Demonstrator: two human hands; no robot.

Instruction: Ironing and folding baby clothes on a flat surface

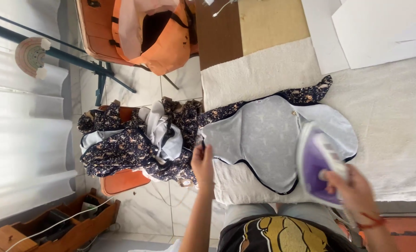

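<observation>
A small garment (264, 135), grey lining up with dark floral edges, lies spread on a white towel-covered table (390, 116). My left hand (202, 163) pinches the garment's left edge near the table's corner. My right hand (352, 191) grips the handle of a purple and white iron (315, 163), which is blurred and sits over the garment's right side. Whether its soleplate touches the cloth I cannot tell.
A pile of matching dark floral garments (133, 144) rests on an orange chair (121, 181) left of the table. An orange bag (161, 32) sits on another chair at the top. White paper sheets (380, 32) lie at the table's far end. A wooden box (54, 228) stands on the floor.
</observation>
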